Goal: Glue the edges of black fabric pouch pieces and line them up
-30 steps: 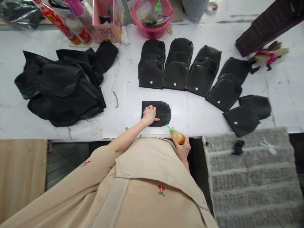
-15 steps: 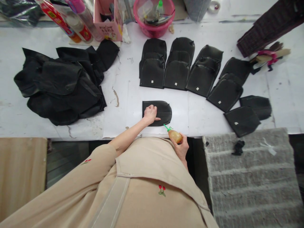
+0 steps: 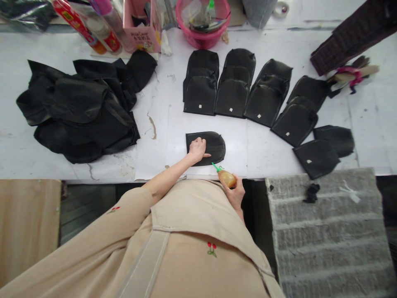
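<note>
A black rounded piece [image 3: 217, 145] lies flat on the white work surface in front of me. My left hand [image 3: 197, 150] rests on its left part, most fingers curled and one digit stretched to the right, holding it down. What is under the curled fingers is hidden. My right hand [image 3: 236, 191] is wrapped round a small squeeze bottle [image 3: 227, 179] of amber liquid. The bottle's thin green nozzle points up and left, its tip at the piece's lower edge.
Overlapping black pieces [image 3: 231, 95] fan out behind and to the right. Crumpled black material [image 3: 80, 107] lies at left. At the back stand spray cans [image 3: 80, 27], a pink box [image 3: 141, 35] and a pink basin [image 3: 203, 39]. A grey cloth [image 3: 325, 231] hangs at front right.
My right hand and the bottle have shifted slightly left, the nozzle tip moving left along the piece's lower edge. My left hand stays in place on the piece.
</note>
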`<state>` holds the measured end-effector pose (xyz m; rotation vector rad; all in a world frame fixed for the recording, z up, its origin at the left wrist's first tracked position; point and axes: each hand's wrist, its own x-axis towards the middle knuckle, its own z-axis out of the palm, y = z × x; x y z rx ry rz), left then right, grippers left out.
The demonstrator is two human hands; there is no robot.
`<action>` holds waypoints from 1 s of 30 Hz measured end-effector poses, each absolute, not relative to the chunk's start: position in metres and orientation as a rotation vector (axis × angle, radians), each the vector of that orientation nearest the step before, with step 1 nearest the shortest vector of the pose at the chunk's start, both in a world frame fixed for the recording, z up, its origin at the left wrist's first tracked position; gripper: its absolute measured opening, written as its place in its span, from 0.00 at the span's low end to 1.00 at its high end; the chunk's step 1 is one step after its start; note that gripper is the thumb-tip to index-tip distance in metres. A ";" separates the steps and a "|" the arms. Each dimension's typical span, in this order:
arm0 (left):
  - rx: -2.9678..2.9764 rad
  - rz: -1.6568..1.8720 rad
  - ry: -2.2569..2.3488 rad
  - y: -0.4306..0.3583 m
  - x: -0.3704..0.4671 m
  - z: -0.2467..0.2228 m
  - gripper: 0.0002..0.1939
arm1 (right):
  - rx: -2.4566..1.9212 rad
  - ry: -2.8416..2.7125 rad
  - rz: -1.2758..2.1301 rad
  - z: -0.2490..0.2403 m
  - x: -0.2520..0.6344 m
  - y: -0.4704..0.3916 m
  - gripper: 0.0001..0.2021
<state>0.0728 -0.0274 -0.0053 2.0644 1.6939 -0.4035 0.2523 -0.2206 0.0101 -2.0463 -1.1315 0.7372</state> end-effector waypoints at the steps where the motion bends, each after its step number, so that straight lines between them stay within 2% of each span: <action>1: 2.066 -0.406 1.691 -0.028 0.073 -0.005 0.37 | -2.052 -1.122 0.731 0.010 0.251 -0.220 0.32; 12: 2.078 -0.378 1.677 -0.028 0.069 -0.012 0.37 | -2.011 -1.234 0.774 0.009 0.237 -0.219 0.30; 30: 2.162 -0.337 1.563 -0.023 0.057 -0.013 0.31 | -1.894 -1.365 0.871 -0.002 0.207 -0.215 0.30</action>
